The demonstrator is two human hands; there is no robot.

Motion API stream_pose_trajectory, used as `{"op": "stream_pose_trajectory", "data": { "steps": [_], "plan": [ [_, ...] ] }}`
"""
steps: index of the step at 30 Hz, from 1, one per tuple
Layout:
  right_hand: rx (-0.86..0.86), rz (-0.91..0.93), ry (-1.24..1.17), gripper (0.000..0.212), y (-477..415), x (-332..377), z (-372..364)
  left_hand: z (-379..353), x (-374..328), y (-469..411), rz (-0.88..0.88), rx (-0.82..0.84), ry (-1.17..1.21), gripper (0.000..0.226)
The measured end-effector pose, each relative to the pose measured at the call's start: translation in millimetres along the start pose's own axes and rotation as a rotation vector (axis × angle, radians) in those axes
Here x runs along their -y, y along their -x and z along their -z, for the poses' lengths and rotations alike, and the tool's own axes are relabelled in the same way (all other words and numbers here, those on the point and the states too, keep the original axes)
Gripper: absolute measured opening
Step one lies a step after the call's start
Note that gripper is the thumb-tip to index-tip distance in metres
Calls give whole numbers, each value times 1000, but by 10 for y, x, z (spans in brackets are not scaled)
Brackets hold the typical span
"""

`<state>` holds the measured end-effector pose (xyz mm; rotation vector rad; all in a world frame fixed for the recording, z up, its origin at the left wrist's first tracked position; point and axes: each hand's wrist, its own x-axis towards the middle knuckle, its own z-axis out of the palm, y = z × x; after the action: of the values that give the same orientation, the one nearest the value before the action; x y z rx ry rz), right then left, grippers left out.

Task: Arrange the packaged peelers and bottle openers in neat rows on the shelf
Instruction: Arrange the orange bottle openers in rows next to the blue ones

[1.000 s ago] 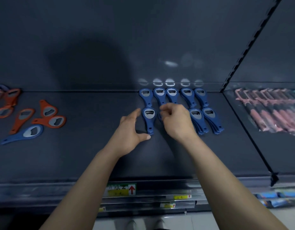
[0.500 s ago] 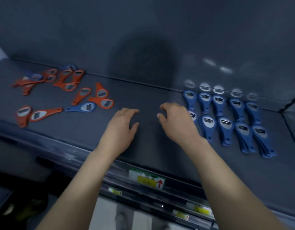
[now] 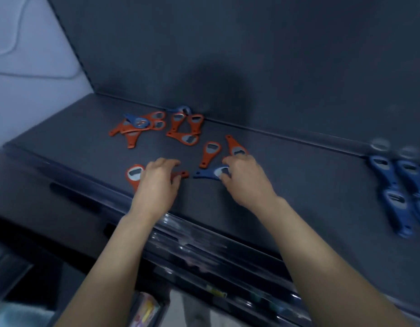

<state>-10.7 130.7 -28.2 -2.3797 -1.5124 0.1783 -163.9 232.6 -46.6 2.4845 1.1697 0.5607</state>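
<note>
**Q:** What are the hands holding?
**A:** The right hand (image 3: pixel 248 182) pinches the head of a blue opener (image 3: pixel 207 173) lying on the shelf (image 3: pixel 81 142). The left hand (image 3: pixel 157 185) covers an orange opener (image 3: pixel 180 175); whether it grips is unclear.
**Q:** And around them?
**A:** Scattered orange openers (image 3: pixel 178 126) lie farther back; rows of blue openers (image 3: pixel 393 182) sit at the right.

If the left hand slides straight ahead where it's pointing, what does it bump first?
The left hand would probably meet the nearest orange opener of the jumbled pile first; depth is unclear. It covers part of another orange opener.
</note>
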Motion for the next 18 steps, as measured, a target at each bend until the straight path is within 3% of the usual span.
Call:
{"op": "stream_pose_trajectory", "data": {
  "steps": [9,18],
  "plan": [
    [33,30,29,37,-523,361,-127,158,412,-395,18,-42,31,34],
    [47,150,2,30,-1094,467,-244,301,583,-800,52,-45,-116,37]
  ]
}}
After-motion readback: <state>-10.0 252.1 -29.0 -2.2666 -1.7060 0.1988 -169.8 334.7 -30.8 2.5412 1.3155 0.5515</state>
